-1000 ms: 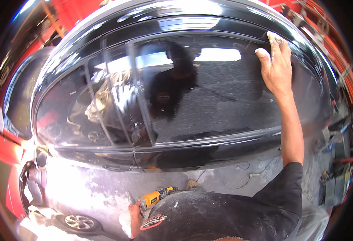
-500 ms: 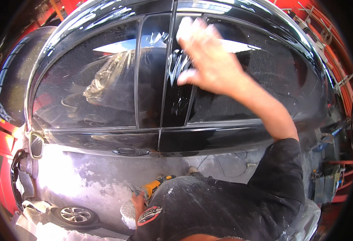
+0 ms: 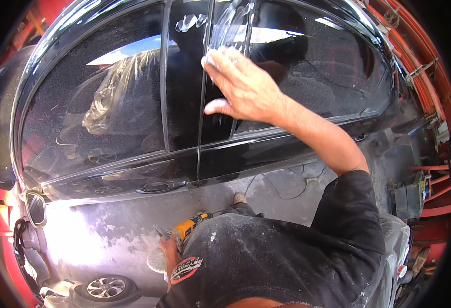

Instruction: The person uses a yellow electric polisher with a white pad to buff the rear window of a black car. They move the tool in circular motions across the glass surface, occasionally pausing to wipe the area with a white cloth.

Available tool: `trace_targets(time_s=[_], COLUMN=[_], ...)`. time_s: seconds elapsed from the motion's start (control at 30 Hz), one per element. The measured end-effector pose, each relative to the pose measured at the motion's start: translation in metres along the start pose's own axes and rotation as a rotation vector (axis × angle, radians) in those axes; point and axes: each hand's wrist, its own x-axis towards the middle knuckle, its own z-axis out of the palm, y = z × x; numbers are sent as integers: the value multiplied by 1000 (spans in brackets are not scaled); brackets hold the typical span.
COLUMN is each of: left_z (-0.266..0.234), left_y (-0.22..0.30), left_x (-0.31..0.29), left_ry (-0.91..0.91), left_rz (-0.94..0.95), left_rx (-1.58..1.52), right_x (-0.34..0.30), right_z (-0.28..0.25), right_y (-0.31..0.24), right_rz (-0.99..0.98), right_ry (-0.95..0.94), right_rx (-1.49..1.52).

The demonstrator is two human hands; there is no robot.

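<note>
My right hand (image 3: 243, 87) lies flat, fingers stretched, on the glossy black door pillar (image 3: 184, 90) between the side windows of a dark car. White paste coats its fingertips and thumb. Above the fingers a smeared white streak of polishing paste (image 3: 229, 25) runs up the pillar, and a smaller dab (image 3: 190, 22) sits to its left. Low beside my body, my left hand (image 3: 170, 250) is closed around a yellow and black power polisher (image 3: 186, 229). Its round pale pad (image 3: 156, 261) shows partly past the hand.
The front window (image 3: 92, 102) reflects plastic sheeting. A side mirror (image 3: 36, 209) juts out at the left. On the concrete floor (image 3: 128, 218) runs a dark cord (image 3: 282, 196). A wheel (image 3: 106, 287) shows at lower left, and red racks (image 3: 420, 61) stand at the right.
My right hand has moved down the pillar, smearing the white paste. The view has shifted, so the car sits further left and higher. My left hand still holds the polisher.
</note>
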Motion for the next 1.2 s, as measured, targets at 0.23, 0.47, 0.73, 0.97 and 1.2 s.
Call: trace_targets(time_s=[0.23, 0.47, 0.73, 0.97, 1.2], left_z=[0, -1, -16, -21, -19], left_y=[-12, -33, -29, -60, -6], left_x=[8, 16, 24, 86, 19], left_ry=[-60, -86, -32, -147, -44], left_rz=[35, 116, -23, 317, 154], left_rx=[0, -33, -54, -188, -7], right_x=[71, -51, -98, 19, 85], right_z=[5, 28, 34, -13, -46], right_y=[-4, -62, -100, -18, 39], right_rz=[27, 274, 157, 279, 419], right_ry=[137, -97, -257, -16, 225], right_rx=[-9, -24, 164, 44, -226])
